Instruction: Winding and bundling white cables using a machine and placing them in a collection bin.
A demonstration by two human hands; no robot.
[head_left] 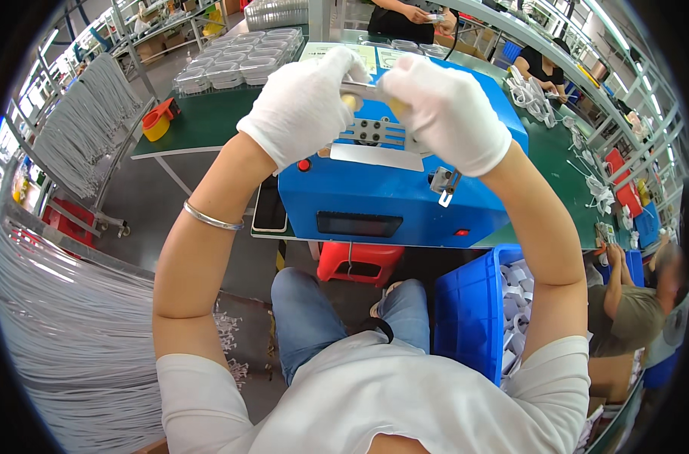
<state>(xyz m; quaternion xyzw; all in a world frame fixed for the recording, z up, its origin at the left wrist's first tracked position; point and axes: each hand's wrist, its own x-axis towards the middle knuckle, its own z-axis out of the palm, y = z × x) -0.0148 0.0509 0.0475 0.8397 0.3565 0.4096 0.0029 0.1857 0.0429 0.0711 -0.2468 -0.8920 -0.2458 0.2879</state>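
Note:
Both my hands wear white gloves and are raised over a blue bench machine (390,204). My left hand (310,106) curls its fingers at the machine's top left. Close beside it, my right hand (447,113) is closed, its fingers slightly blurred. Between the fingertips shows a small pale, flat piece (362,89), its kind unclear and its ends hidden by the gloves. Just below the hands are a bolted metal bracket (371,132) and a white strip (376,157). The machine's front carries a dark screen (359,224), and a red button (304,165) sits at its upper left.
A blue crate (466,318) of white parts stands by my right arm, near a red stool (357,261) under the bench. Clear plastic trays (242,60) and a tape dispenser (157,123) lie left on the green bench (201,136). Grey cables (79,340) hang at left. Co-workers sit behind and right.

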